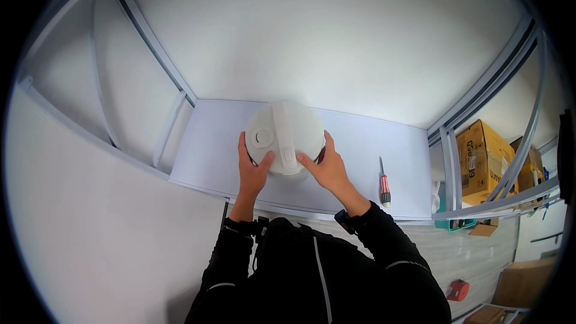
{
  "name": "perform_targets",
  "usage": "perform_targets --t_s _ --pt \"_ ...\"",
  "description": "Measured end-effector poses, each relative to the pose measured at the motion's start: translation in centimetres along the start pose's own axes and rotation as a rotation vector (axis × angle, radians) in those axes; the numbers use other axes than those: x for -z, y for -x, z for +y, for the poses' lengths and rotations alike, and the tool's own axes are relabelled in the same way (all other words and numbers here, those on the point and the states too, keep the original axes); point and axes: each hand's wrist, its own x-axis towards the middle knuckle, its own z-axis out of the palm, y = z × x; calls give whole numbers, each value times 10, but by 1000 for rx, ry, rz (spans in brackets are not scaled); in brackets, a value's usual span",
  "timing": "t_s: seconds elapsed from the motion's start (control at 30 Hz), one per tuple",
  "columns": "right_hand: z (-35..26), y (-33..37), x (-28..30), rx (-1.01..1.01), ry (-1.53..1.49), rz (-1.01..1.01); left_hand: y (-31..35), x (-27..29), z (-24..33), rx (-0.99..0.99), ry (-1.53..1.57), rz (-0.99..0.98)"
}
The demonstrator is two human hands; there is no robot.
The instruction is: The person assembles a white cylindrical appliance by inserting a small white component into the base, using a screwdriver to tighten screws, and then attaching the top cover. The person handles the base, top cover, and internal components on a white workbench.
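Note:
A round white appliance, which looks like a rice cooker [309,126], stands on the pale tabletop in front of me. Its lid carries a raised strip like a handle from back to front, with a button [289,155] at the near end. Left of that strip sits a round vent [262,138]. My left hand [252,171] grips the near left side, thumb on the lid's edge. On the near right side my right hand [329,169] holds it the same way, its thumb beside the button. The fingers of both hands curl partly out of sight around the sides.
A screwdriver [384,183] with a red and black handle lies on the tabletop [354,144] at the right. Grey metal frame posts [447,165] flank the table. Beyond them, at the right, are cardboard boxes [483,162] and a teal bin [447,224]. A red object [458,290] rests on the floor.

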Motion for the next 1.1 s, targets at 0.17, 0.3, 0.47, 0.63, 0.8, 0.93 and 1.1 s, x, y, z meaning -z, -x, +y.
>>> perform_targets --t_s 0.17,0.3,0.47,0.63,0.8,0.93,1.1 --pt "16 -4 -8 81 -16 67 -1 -2 0 14 10 -1" --pt "14 -3 -8 88 -3 73 1 -2 -1 -4 -11 5" --pt "10 -3 -5 46 -21 34 1 -2 -3 -12 -42 15" --pt "8 -1 -6 67 -35 48 1 -2 -6 -13 -13 27" --pt "20 -3 -8 44 -27 71 -3 -3 -13 -7 71 34" --pt "-13 13 16 -93 177 -7 -8 11 -18 45 222 -57" --pt "9 30 31 -53 47 17 -6 16 -15 93 271 -170"
